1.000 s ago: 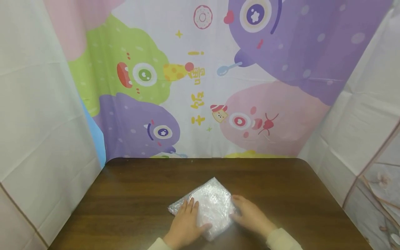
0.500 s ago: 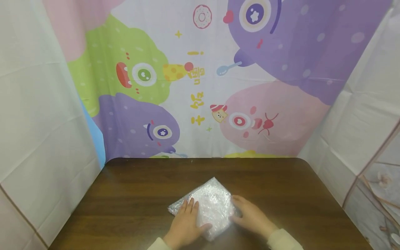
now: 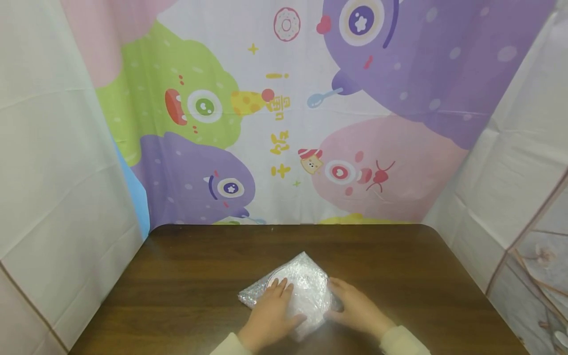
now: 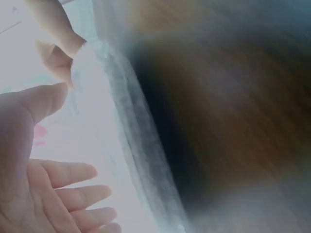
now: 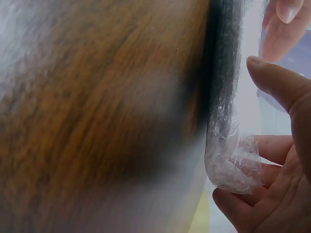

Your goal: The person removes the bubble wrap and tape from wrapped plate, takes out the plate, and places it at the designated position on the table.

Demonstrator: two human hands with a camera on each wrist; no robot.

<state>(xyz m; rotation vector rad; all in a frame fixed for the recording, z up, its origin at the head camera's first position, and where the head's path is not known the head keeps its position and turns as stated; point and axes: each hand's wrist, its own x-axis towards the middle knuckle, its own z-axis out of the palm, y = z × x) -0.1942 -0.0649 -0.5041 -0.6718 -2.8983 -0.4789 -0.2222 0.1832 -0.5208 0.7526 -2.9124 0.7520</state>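
Observation:
A flat bubble-wrapped package point(image 3: 310, 286) lies on the brown wooden table, its clear plastic glossy and crinkled. A round, pale outline shows through the wrap. My left hand point(image 3: 270, 313) rests across its left part, fingers extended and thumb toward the near edge. At the right edge, my right hand point(image 3: 357, 308) grips the package with thumb and fingers apart around its side. The right wrist view shows that hand point(image 5: 277, 179) with fingertips around a folded plastic corner point(image 5: 235, 165). In the left wrist view, glare washes out the package top beside the spread left-hand fingers point(image 4: 82, 198).
The dark wooden table point(image 3: 186, 266) extends on all sides of the package. A cartoon-printed curtain point(image 3: 284, 123) hangs behind its far edge. Pale cloth panels stand at the left point(image 3: 53, 172) and right point(image 3: 510, 172).
My left hand has slid slightly to the right and up over the package. The right hand has barely shifted, and the package stays in place.

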